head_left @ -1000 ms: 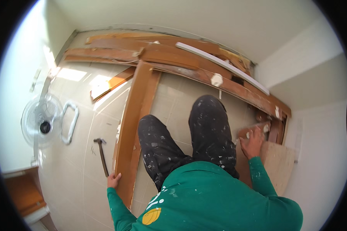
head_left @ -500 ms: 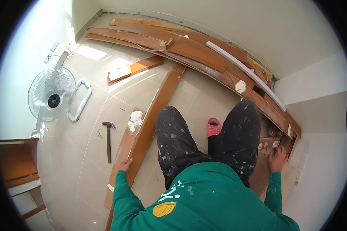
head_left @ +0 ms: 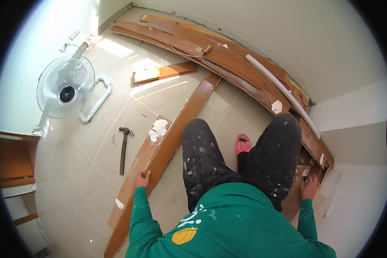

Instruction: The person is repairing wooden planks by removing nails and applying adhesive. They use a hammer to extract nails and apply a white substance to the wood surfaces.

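My left hand (head_left: 142,180) grips the side of a long brown wooden plank (head_left: 185,124) lying diagonally beside my left leg. Under its left side is another board (head_left: 137,163) with white plaster patches (head_left: 158,130). A hammer (head_left: 123,150) rests on the tiles left of these boards, near some loose nails (head_left: 114,139). My right hand (head_left: 309,185) has bent fingers at a clutter of brown wooden pieces (head_left: 294,198) beside my right leg; what it holds is hard to make out. A pink slipper (head_left: 242,144) shows between my knees.
Piled boards with a white strip (head_left: 281,91) line the far wall. A short plank (head_left: 173,70) lies before them. At left are a fan (head_left: 52,85), a white tubular piece (head_left: 105,94) and wooden shelving (head_left: 13,157). A pale wall (head_left: 356,189) bounds the right.
My view has swung, shifting the scene. The long plank's far end sits lower against the pile. My right hand has moved off the board it was on toward the pieces further right.
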Demonstrator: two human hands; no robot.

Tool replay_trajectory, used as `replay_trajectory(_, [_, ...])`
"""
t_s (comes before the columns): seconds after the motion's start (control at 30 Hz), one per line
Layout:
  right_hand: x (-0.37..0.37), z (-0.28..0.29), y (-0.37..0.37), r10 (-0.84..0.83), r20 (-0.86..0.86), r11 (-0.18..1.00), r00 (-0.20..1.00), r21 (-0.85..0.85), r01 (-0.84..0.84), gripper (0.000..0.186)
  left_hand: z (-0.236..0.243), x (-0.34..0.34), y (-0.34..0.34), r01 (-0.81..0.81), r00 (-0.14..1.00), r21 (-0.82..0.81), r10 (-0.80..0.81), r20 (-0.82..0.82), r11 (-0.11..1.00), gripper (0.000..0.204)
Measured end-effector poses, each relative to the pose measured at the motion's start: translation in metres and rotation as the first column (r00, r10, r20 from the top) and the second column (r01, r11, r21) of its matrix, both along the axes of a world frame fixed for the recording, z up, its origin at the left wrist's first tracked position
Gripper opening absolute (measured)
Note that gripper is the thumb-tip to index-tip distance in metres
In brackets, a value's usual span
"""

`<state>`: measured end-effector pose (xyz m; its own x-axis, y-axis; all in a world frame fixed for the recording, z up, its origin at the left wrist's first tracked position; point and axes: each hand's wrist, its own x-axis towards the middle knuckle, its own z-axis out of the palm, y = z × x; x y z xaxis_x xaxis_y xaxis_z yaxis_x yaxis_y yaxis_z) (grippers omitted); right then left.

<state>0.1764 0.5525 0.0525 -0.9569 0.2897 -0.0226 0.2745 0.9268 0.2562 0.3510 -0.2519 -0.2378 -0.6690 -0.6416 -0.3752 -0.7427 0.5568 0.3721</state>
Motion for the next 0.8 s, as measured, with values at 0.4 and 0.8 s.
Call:
replay_trajectory(0.4, [-0.002,-0.017,0.021,-0.048,0.082,0.998,0.995,0.05,0.044,0.043,0.032,0.005,0.028,0.235,0.913,-0.085,-0.19,0.361,0.968,0.113])
replay_trajectory(0.8, [-0.21,-0.029,-0.021,0.233,-0.105,0.859,0.967,-0.444,-0.255,0.055,0.05,-0.038,0.034,0.162,0.837,0.04,-0.159,0.524,0.986,0.124])
